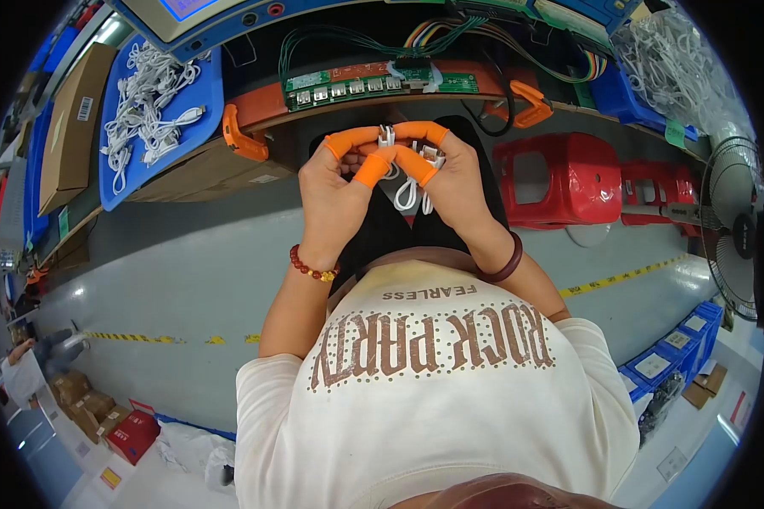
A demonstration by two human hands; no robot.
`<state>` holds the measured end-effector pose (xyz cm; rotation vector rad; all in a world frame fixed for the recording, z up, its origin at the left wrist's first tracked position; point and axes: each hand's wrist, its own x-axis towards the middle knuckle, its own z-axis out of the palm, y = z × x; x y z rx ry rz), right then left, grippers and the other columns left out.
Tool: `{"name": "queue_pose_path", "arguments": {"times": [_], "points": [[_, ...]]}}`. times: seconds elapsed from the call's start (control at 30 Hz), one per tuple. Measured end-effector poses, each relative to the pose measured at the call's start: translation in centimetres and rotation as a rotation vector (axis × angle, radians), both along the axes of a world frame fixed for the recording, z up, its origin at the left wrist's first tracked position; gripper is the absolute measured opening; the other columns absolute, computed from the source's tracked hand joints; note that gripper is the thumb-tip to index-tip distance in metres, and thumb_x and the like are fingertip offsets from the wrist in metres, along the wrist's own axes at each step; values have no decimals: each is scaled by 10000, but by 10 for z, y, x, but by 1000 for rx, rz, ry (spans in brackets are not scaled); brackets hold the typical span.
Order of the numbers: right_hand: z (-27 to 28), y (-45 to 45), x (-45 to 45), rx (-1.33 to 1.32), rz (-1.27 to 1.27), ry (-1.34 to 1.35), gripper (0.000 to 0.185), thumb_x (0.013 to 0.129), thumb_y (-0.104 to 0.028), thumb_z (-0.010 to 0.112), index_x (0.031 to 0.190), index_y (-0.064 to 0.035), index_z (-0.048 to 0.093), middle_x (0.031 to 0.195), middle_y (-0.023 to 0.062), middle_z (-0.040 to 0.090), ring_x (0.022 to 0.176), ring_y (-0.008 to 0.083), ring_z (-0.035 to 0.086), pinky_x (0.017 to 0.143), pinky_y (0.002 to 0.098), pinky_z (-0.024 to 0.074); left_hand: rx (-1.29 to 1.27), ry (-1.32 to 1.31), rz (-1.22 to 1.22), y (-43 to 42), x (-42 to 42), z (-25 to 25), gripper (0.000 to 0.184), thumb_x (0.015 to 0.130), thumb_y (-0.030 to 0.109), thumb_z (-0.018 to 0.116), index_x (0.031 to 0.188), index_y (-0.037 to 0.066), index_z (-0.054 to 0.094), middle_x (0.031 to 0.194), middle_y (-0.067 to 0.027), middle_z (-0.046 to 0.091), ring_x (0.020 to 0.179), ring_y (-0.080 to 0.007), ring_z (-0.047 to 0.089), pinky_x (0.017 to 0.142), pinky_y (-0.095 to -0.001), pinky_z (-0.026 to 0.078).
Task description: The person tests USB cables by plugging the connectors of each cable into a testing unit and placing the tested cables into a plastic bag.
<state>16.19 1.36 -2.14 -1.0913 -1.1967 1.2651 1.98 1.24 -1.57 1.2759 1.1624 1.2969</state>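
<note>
My left hand [334,202] and my right hand [462,180] meet in front of the bench edge, above my lap. Orange finger cots cover the thumb and index finger of each. Between the fingertips is a white USB cable [406,197], its metal plug end pinched at the top and its bundled loops hanging below. Both hands are closed on it. More white connector ends show by my right fingers; whether they belong to the same cable I cannot tell. Just beyond the hands, a green circuit board [356,89] with a row of USB ports lies along the bench edge.
A blue tray [210,127] of white cables stands left, beside a cardboard box [78,127]. Orange clamps [244,136] grip the bench edge. Wires run to a tester [221,21]. Red stools [560,174] and a fan [733,229] are right. Another person [24,373] is far left.
</note>
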Motion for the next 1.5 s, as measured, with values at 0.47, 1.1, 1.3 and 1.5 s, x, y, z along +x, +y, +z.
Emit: {"name": "queue_pose_path", "arguments": {"times": [0.47,1.1,1.3,1.5], "points": [[-1,10,5,-341,-65,270,133,770,-57,659,859,-25,565,712,35,591,576,73,560,510,182,435,178,-28,-70,0,-1,-16,217,774,-11,639,990,10,627,969,-67,596,913,-129,551,802,-253,438],[-5,8,-1,292,-266,103,196,790,6,648,936,-25,520,887,41,601,749,46,557,646,185,464,-165,-552,-93,27,21,-10,173,811,66,632,969,-3,641,977,-118,649,892,-168,595,841,-271,444],[-1,13,-4,232,-274,151,216,784,16,654,956,-34,534,867,18,582,735,48,549,632,177,442,-154,-656,-80,34,22,-15,145,798,26,631,937,-2,658,927,-84,666,800,-104,587,763,-226,448],[7,22,-6,121,-268,262,208,773,26,664,945,-30,562,836,9,577,695,46,525,598,168,403,-145,-701,-7,33,30,-10,160,797,8,620,951,-18,650,912,-79,664,807,-109,594,764,-232,451]]}}
